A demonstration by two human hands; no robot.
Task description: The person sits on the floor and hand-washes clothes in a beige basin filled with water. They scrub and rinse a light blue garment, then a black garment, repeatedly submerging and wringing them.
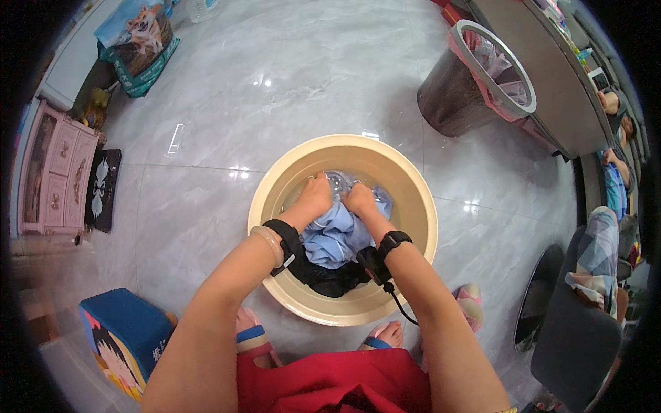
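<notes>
A cream plastic basin (pixel 423 206) with water in it stands on the floor before me. Inside lies a light blue cloth garment (pixel 333 237), bunched up and wet, with a black cloth (pixel 330 281) beneath it on the near side. My left hand (pixel 316 196) is curled on the far left part of the blue garment. Close beside it, my right hand (pixel 360 199) grips the garment's far right part. Bubbly water (pixel 338 180) shows just beyond both hands. The fingertips are partly hidden under the knuckles and in the water.
A lined trash bin (pixel 454 95) stands at the far right by a table (pixel 563 77). Left are a pink cabinet (pixel 62 170), a dog-food bag (pixel 139 51) and a padded stool (pixel 129 325). A person's arm (pixel 617 165) shows at far right, above a dark chair (pixel 573 320).
</notes>
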